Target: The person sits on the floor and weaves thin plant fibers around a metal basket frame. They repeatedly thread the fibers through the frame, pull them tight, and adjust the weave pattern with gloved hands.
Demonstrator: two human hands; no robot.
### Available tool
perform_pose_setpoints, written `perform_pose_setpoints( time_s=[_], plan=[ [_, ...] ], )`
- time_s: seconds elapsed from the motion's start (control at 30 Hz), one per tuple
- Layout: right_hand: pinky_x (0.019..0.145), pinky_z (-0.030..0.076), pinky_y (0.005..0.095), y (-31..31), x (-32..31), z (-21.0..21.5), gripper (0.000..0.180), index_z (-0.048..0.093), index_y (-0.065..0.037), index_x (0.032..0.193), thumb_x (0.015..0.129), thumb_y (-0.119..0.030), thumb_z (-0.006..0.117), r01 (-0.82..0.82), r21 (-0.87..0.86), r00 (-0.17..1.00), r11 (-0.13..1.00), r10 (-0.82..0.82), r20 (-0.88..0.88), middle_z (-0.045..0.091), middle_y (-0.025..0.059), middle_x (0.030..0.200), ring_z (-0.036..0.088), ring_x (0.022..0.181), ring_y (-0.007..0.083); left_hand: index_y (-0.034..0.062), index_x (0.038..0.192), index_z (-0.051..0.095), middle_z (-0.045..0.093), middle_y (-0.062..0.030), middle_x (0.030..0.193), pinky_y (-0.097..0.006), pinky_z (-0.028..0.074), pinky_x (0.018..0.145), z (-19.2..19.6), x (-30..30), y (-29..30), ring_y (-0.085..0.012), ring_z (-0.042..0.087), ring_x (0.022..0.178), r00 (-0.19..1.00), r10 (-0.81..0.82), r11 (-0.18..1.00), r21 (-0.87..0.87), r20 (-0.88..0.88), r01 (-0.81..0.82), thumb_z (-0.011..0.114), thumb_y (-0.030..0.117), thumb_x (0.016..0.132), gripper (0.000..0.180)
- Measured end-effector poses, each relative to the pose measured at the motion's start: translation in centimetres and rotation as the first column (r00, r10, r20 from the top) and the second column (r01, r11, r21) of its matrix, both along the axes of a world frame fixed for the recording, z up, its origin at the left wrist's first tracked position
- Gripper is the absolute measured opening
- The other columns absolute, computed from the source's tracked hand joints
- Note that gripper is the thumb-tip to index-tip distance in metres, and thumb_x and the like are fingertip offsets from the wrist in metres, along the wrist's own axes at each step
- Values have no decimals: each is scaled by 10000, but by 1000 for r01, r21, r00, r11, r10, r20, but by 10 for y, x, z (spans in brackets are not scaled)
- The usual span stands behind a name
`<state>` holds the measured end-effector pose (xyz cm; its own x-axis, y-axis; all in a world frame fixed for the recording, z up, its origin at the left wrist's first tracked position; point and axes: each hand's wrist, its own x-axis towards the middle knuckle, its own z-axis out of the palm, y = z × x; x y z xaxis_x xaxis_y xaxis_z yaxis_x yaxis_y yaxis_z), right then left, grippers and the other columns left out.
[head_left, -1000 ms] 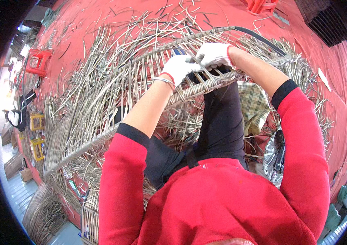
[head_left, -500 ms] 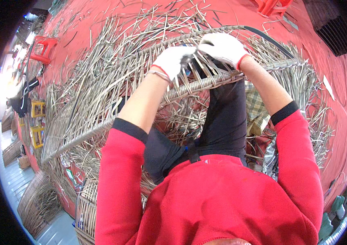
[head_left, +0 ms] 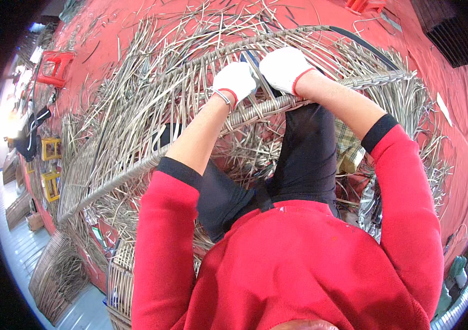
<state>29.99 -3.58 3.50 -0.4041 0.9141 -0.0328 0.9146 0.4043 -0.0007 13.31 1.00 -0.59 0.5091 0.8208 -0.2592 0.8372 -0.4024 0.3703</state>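
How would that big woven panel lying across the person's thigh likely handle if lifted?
The woven panel probably lifts fairly stiffly at its edge, since the tightly wrapped rim runs nearly straight. It looks light for its size, with gaps between slender strips. It may dip leftward, since more extends past the left hand than past the right hand.

Left hand (head_left: 236, 80) and right hand (head_left: 283, 69), both white-gloved, close together at 1 woven frame (head_left: 261, 111); fingertips obscured. Loose strips (head_left: 250, 151) litter red floor (head_left: 322, 15). 1 red stool (head_left: 64, 69) at left.
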Motion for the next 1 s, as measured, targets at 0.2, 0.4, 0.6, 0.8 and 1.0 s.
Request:
perform_pose_setpoints(
  time_s=[0.2, 0.4, 0.6, 0.8, 1.0],
  plan=[
    [733, 570, 467, 16, 18, -10, 331, 799, -68, 921, 826, -355, 665, -140, -335, 988, 932, 109, -109, 756, 187, 895, 725, 785, 357, 31, 1141, 756, 753, -56, 1040, -352, 508, 933, -5, -19, 2, -165, 661, 988, 831, 193, 897, -437, 522, 67, 698, 237, 937, 297],
    [814, 514, 326, 28, 42, -22, 301, 792, -63, 1084, 853, -252, 749, -256, -677, 682, 690, -367, -632, 761, 54, 909, 635, 850, 128, 45, 1191, 733, 740, -80, 1093, -331, 486, 960, 9, -29, 5, -157, 645, 1033, 832, 7, 907, -353, 555, 228, 632, 390, 1009, 403],
    [889, 533, 420, 18, 31, -7, 379, 745, -133, 1107, 947, -445, 601, -26, -146, 816, 989, -63, -574, 750, 135, 1025, 704, 1001, 321, 114, 963, 802, 683, -88, 837, -417, 525, 775, 40, -45, 13, -309, 682, 860, 920, -388, 743, 612, 62, 272, 682, 511, 926, 416],
    [847, 533, 415, 12, 2, 3, 408, 744, -75, 1087, 992, -422, 553, -222, -465, 716, 857, -181, -675, 748, 103, 972, 709, 900, 271, 123, 998, 776, 740, -125, 952, -435, 537, 824, 42, -58, 14, -338, 705, 899, 953, -272, 929, 295, 134, 224, 595, 398, 994, 329],
    [838, 577, 488, -2, -21, 2, 308, 798, -157, 1046, 905, -328, 584, -157, -155, 932, 975, 94, -351, 766, 128, 957, 734, 929, 333, 209, 1254, 685, 758, -119, 1046, -466, 553, 874, 31, -81, -13, -353, 720, 951, 966, -104, 978, 203, 236, 56, 552, 358, 1012, 314]
  ],
)
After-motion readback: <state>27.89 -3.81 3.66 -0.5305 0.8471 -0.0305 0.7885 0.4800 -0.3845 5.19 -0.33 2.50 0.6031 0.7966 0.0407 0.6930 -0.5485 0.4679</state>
